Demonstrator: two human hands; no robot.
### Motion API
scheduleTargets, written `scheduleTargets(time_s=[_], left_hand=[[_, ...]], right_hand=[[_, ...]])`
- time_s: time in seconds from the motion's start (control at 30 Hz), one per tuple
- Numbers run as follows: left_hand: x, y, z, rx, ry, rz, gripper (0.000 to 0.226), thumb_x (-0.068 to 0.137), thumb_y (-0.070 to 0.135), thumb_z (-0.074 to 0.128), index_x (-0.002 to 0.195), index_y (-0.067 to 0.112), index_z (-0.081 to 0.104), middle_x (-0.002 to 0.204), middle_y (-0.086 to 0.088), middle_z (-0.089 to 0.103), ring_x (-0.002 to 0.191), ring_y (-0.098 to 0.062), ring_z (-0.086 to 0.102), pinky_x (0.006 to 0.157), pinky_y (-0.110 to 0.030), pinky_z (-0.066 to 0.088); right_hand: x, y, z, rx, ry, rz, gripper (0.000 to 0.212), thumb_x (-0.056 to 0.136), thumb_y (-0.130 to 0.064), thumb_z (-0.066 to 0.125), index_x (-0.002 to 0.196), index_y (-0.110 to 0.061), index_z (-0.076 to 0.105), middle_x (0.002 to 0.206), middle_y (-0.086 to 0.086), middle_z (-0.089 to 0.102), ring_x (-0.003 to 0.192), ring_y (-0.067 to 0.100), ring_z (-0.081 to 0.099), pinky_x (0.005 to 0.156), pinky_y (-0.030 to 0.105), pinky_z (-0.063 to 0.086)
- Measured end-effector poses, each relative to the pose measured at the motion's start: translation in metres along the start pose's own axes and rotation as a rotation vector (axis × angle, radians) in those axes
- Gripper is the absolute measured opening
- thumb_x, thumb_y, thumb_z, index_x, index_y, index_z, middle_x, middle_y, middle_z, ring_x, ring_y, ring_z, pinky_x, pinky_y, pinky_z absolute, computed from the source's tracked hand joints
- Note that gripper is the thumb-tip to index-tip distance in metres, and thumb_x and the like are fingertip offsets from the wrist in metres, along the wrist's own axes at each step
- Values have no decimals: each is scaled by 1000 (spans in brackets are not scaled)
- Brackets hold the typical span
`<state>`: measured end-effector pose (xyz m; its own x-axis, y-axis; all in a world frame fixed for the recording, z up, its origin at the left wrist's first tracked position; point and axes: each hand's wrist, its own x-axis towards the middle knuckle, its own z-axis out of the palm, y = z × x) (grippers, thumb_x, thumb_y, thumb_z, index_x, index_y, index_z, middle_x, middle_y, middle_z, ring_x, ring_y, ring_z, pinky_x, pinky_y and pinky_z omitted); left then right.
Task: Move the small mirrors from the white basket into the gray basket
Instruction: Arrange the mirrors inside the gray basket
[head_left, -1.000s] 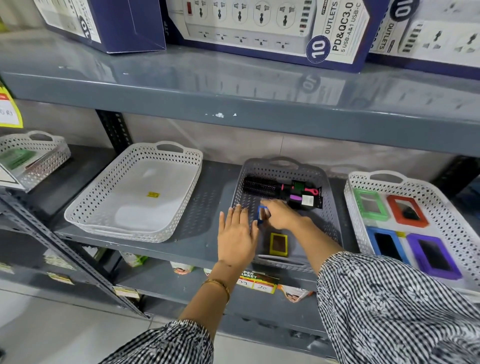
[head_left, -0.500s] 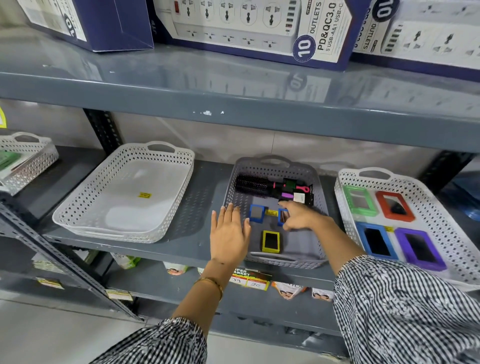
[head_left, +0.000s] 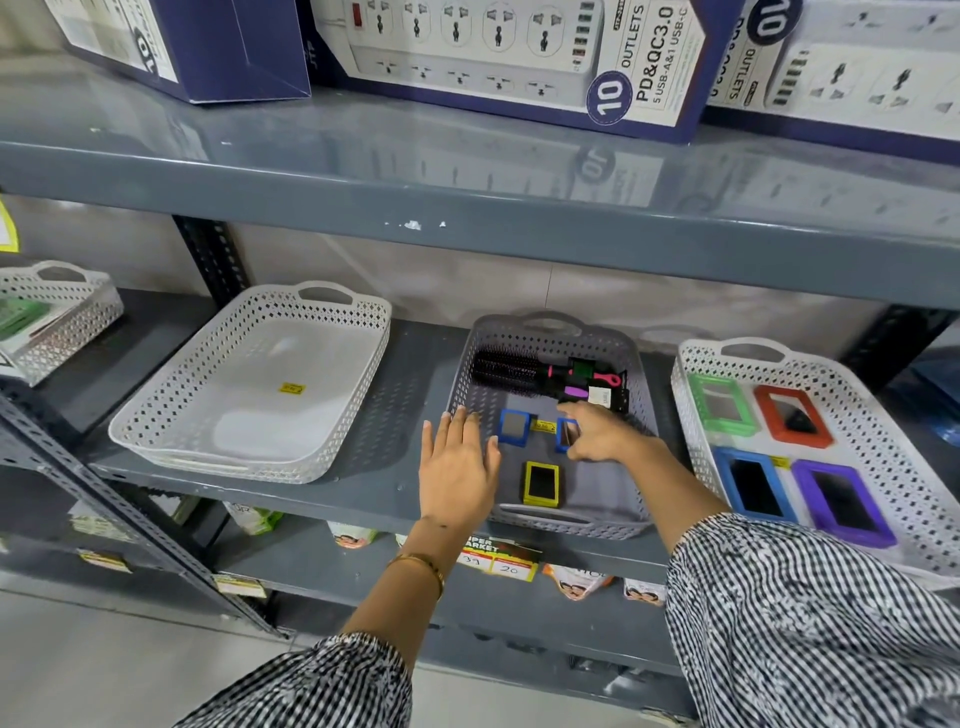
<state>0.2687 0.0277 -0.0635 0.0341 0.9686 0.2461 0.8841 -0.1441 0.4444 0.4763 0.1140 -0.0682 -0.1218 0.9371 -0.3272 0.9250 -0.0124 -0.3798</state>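
The gray basket sits mid-shelf. Inside it lie a small blue-framed mirror and a small yellow-framed mirror. My right hand reaches into the basket and pinches a second small blue-framed mirror, held on edge just above the basket floor. My left hand rests flat on the basket's left rim, fingers spread, holding nothing. An empty white basket stands to the left.
A black hairbrush and packaged combs fill the gray basket's back. A white basket on the right holds several larger coloured mirrors. The upper shelf edge hangs overhead with power-strip boxes. Another white basket sits far left.
One blue mirror now lies released at the basket's left. My right hand has shifted right and holds another blue mirror. The left hand has stayed on the rim.
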Motion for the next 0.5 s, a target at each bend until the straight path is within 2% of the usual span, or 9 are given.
scheduleTargets(time_s=[0.17,0.33,0.43,0.5], left_hand=[[-1,0,1,6,-8,-6,47,99,36,28,137,10,35,148,-11,37,141,-25,22,117,-39,1],[-1,1,1,1,0,3,46,99,34,30,136,9,35,147,-12,38,141,-25,24,118,-41,2],[-2,1,2,5,3,10,45,98,32,32,135,8,37,146,-14,40,139,-26,26,118,-42,5],[-2,1,1,2,4,16,45,97,31,34,134,6,38,144,-15,41,139,-28,28,117,-44,7]], right_hand=[[-2,2,1,-25,-10,-6,86,73,-10,71,147,-15,28,146,9,41,126,27,47,100,35,43],[3,-19,-6,-53,97,-80,78,76,-24,71,144,-13,34,152,10,34,132,30,42,106,41,41],[8,-39,-3,-37,94,-145,72,76,-25,72,140,-10,42,142,10,47,126,29,49,103,39,44],[10,-48,3,-43,91,-171,57,75,-25,69,127,-8,53,128,13,56,115,30,55,95,39,49]])
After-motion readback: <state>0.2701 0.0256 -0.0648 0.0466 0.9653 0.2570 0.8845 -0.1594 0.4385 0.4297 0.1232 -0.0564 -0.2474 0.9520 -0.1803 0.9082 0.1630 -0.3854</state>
